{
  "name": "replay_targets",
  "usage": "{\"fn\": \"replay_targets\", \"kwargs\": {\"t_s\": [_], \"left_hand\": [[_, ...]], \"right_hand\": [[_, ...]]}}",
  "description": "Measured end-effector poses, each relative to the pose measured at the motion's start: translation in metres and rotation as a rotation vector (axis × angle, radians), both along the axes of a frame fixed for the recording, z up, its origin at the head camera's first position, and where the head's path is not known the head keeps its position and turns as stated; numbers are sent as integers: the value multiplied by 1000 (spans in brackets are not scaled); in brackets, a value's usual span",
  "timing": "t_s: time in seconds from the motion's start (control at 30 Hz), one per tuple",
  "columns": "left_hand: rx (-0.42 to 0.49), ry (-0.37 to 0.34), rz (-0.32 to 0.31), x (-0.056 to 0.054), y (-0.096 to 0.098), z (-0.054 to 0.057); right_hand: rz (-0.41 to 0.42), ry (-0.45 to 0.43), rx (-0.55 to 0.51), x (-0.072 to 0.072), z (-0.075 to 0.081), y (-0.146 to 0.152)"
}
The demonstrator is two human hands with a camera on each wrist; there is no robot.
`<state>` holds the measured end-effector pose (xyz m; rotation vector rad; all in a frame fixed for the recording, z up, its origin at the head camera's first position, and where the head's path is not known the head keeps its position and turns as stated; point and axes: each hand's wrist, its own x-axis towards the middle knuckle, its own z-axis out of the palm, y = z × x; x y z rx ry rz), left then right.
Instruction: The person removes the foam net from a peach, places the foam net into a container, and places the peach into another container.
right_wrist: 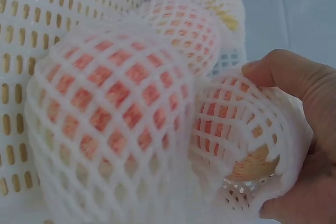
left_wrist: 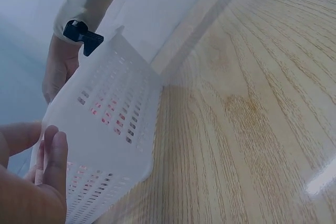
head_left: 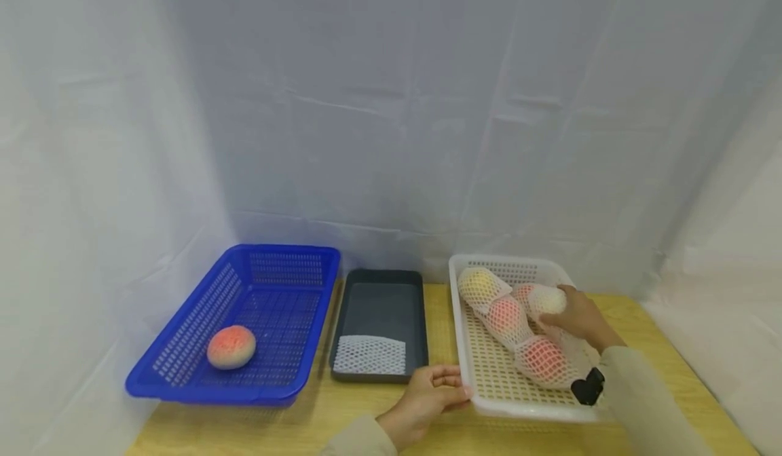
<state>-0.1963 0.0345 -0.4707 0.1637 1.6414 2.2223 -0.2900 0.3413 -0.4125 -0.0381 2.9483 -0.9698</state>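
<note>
A white plastic basket point(head_left: 462, 347) at the right holds several peaches in white foam net sleeves. My right hand point(head_left: 577, 315) reaches over its far right side and grips one netted peach point(right_wrist: 231, 114), thumb on one side and fingers on the other. Beside that fruit, another netted peach point(right_wrist: 113, 98) fills much of the right wrist view. With thumb and fingers, my left hand point(head_left: 425, 400) pinches the basket's rim at the near left corner; the left wrist view has the fingers point(left_wrist: 55, 156) against the outer wall.
On the left stands a blue basket point(head_left: 325, 307) with one bare peach point(head_left: 231, 347) in it. A dark grey tray point(head_left: 383, 307) lies between the baskets, bearing a flat white foam net point(head_left: 370, 355). Pale sheeting point(head_left: 379, 137) hangs behind the wooden table point(head_left: 342, 425).
</note>
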Motion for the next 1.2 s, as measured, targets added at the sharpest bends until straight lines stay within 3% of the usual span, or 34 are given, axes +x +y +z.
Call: {"fn": "replay_targets", "kwargs": {"t_s": [0.27,0.67,0.93,1.2], "left_hand": [[8,3,4,-3,3,-1],[-31,9,19,0,3,-1],[-33,-4,16,2,-1,2],[-64,51,30,-6,-14,2]], "right_hand": [[28,69,-99,1,11,-6],[46,71,-167,12,21,-41],[115,140,-232,19,26,-65],[172,131,-297,27,30,-90]]}}
